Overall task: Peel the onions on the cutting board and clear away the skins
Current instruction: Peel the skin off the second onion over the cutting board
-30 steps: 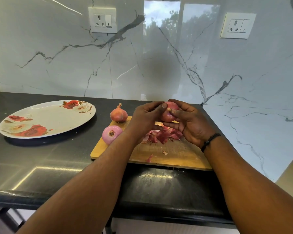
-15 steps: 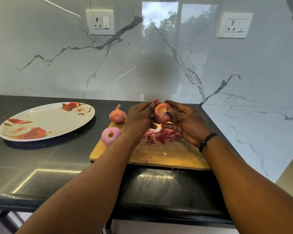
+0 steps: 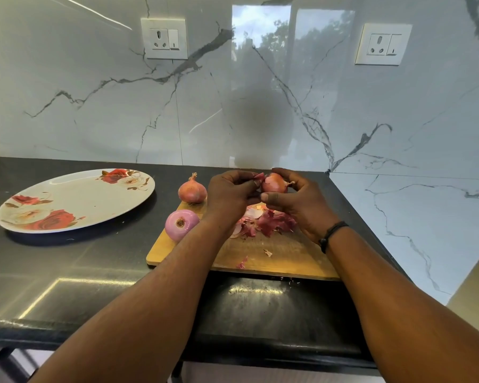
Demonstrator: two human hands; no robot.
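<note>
The right hand cups a partly peeled onion above the far end of the wooden cutting board, its grip closed around the bulb with the thumb curled under the front and the fingers wrapped over the back. The left hand meets it from the other side, its grip narrowed to a pinch on a flap of red skin that stands off the top left of the onion. Directly below the hands, a heap of loose skins lies on the board, with two small scraps nearer the front edge. A peeled onion rests at the board's left edge, cut end facing the camera, and an unpeeled onion sits just behind it at the far left corner. The board lies on a dark worktop; a floral plate sits well to the left.
</note>
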